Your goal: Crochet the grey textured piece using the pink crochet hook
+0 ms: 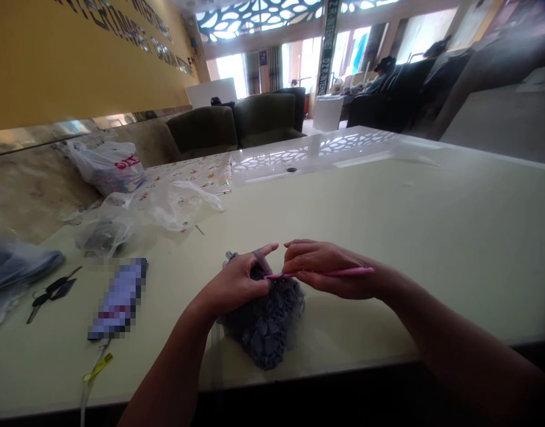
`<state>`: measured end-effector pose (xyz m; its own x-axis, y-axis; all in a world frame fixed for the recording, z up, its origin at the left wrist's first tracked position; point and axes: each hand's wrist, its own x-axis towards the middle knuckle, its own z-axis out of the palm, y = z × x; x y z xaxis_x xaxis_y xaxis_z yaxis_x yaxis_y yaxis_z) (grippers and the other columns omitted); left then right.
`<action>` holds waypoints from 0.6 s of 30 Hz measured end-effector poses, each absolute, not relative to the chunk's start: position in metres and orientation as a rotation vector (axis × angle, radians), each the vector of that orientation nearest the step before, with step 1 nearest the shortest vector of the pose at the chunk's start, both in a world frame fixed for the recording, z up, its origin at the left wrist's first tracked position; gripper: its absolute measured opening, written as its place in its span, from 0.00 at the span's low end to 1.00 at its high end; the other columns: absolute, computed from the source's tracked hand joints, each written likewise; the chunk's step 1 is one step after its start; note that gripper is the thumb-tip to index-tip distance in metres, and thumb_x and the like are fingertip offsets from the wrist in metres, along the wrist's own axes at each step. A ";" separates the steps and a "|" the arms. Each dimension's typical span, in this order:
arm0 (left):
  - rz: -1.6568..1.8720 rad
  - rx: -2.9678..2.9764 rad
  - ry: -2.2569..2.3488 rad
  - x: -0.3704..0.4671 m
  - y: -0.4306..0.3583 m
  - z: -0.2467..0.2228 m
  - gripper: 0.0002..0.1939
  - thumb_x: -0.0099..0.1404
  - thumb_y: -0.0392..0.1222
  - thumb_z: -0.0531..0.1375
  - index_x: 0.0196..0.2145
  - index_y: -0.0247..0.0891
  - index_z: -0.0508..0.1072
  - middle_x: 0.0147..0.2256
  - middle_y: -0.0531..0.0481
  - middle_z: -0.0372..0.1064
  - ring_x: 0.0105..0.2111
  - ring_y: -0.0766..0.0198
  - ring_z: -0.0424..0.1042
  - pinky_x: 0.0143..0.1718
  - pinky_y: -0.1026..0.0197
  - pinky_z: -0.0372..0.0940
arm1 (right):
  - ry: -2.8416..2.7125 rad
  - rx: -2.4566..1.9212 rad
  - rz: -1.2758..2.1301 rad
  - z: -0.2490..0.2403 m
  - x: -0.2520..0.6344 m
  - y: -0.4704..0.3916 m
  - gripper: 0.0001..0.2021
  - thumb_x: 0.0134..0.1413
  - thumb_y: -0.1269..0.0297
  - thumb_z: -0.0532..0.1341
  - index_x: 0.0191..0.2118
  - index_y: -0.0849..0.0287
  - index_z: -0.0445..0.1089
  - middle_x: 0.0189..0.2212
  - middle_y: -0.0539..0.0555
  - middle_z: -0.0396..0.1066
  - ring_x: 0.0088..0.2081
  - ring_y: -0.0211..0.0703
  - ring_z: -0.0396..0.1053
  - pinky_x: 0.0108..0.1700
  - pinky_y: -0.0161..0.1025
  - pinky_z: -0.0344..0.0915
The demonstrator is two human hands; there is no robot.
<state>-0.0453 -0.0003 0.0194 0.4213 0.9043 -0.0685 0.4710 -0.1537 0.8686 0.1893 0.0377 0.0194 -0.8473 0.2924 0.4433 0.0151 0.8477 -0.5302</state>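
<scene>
A dark grey-blue crocheted piece [265, 329] lies on the pale glossy table [388, 237] near its front edge. My left hand [239, 281] grips the top of the piece, with the index finger stretched out to the right. My right hand [328, 270] holds a pink crochet hook [343, 272] lying level, its tip pointing left into the top edge of the piece. The two hands almost touch above the yarn.
Left of the hands lie a blurred flat object [118, 296] with a white cable, a bunch of keys [50, 292], and several clear plastic bags [165, 204]. A white shopping bag [107, 166] stands at the back left. Green armchairs [236, 121] and seated people are beyond the table.
</scene>
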 end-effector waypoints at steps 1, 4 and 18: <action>0.612 1.791 1.206 -0.045 0.000 0.019 0.03 0.55 0.36 0.62 0.29 0.41 0.76 0.66 0.47 0.60 0.57 0.44 0.69 0.60 0.49 0.57 | -2.518 -0.231 0.692 0.019 0.189 0.038 0.12 0.67 0.72 0.52 0.46 0.61 0.73 0.37 0.56 0.73 0.40 0.41 0.69 0.52 0.43 0.66; 0.639 1.789 1.257 -0.045 0.001 0.017 0.04 0.54 0.35 0.62 0.29 0.41 0.76 0.65 0.46 0.60 0.59 0.44 0.67 0.61 0.49 0.57 | -2.571 -0.253 0.609 0.016 0.189 0.037 0.12 0.67 0.72 0.52 0.45 0.61 0.73 0.37 0.56 0.73 0.41 0.41 0.68 0.53 0.44 0.65; 0.649 2.031 1.634 -0.030 0.002 0.008 0.04 0.56 0.34 0.59 0.26 0.40 0.74 0.62 0.44 0.65 0.49 0.47 0.74 0.56 0.48 0.61 | -2.696 -0.486 0.289 0.010 0.178 0.032 0.09 0.66 0.70 0.52 0.36 0.60 0.69 0.32 0.53 0.68 0.35 0.42 0.64 0.49 0.44 0.62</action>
